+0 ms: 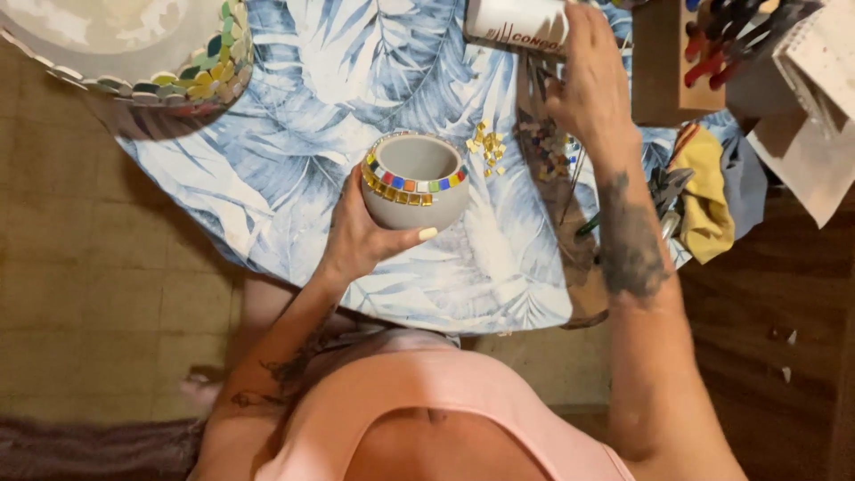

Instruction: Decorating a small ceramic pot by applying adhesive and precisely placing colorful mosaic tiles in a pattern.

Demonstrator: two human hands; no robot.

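Observation:
My left hand (pixel 361 233) grips a small grey round pot (pixel 415 183) from its near side, thumb across the front. Coloured and gold mosaic tiles ring the pot's rim. My right hand (pixel 588 85) reaches across the table and holds a white cylinder-shaped container (pixel 515 22) at the far edge. Between the hands lies a small heap of loose gold tiles (pixel 487 147). Darker mixed tiles (pixel 545 142) lie under my right wrist.
The table wears a blue leaf-print cloth (pixel 294 151). A large mosaic-edged round piece (pixel 125 44) sits far left. A brown box with red and black tools (pixel 704 49), yellow and blue rags (pixel 708 191), pliers (pixel 663 191) and papers (pixel 815 116) crowd the right side.

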